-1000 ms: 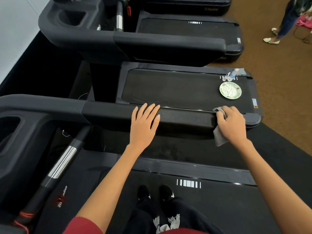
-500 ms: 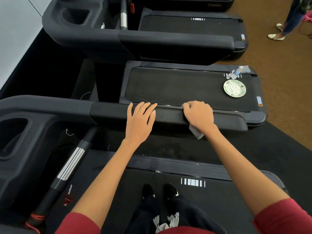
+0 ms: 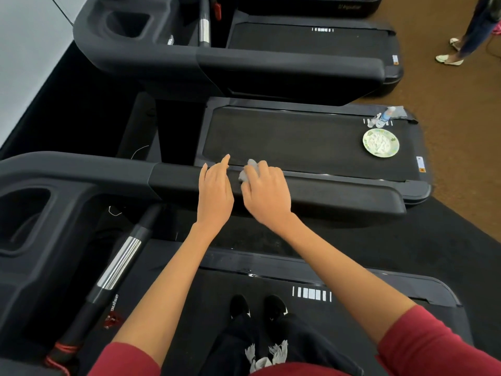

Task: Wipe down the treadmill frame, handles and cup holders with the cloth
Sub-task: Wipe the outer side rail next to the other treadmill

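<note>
While the right hand [image 3: 267, 195] grips the bunched cloth [image 3: 248, 169] on the handrail [image 3: 339, 194], left hand [image 3: 215, 189] rests flat, fingers straight, just beside. Risk: cloth so wadded may skip the rail's far edge; hands could collide.

Treadmills in view: four — the one stood on [image 3: 379, 299], the next with the loose items on its belt [image 3: 298, 142], a third beyond [image 3: 311, 39], and the edge of a fourth at the top [image 3: 298, 4]. Two hands on the near side rail, left [image 3: 214, 191] and right [image 3: 267, 194], with one grey cloth [image 3: 248, 169] under the right. One patterned plate [image 3: 381, 143], two small bottles [image 3: 382, 120], two cup holders [image 3: 24, 218], two metal-banded handles [image 3: 119, 263], one bystander [image 3: 471, 31].
</note>
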`<state>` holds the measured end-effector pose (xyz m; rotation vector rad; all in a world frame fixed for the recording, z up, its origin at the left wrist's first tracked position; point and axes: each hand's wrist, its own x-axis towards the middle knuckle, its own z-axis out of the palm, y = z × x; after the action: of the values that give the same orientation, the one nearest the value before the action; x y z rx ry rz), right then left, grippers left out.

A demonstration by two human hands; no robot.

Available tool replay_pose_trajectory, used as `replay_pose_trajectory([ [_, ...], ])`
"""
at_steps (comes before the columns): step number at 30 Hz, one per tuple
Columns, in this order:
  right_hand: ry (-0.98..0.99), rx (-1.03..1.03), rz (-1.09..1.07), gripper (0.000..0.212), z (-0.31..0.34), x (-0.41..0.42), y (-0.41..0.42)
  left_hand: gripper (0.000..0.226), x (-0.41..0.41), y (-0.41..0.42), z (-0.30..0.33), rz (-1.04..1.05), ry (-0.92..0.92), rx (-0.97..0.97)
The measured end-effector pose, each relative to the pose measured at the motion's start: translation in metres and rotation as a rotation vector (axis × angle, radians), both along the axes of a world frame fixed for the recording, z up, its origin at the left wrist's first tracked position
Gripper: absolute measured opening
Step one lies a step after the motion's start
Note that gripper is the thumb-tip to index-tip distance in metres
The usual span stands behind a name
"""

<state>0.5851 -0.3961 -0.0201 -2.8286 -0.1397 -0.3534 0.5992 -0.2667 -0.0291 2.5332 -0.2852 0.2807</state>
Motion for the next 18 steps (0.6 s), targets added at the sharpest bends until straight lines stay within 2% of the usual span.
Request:
replay_pose_trajectory([
  [4, -0.086, -0.2, 0.25, 0.048, -0.016, -0.023, -0.013, 0.044, 0.0, 0.001, 0.001, -0.015, -0.002, 0.011],
  [7, -0.123, -0.377, 0.298, 0.056, -0.025, -0.037, -0.041, 0.042, 0.0, 0.002, 0.001, -0.031, -0.018, 0.008],
  [11, -0.213, -0.474, 0.273, 0.061, -0.038, -0.056, -0.08, 0.04, 0.0, 0.002, 0.0, -0.028, -0.034, 0.016],
  [18, -0.291, -0.442, 0.133, 0.065, -0.05, -0.081, -0.141, 0.039, 0.001, -0.001, -0.002, 0.001, -0.028, 0.027],
])
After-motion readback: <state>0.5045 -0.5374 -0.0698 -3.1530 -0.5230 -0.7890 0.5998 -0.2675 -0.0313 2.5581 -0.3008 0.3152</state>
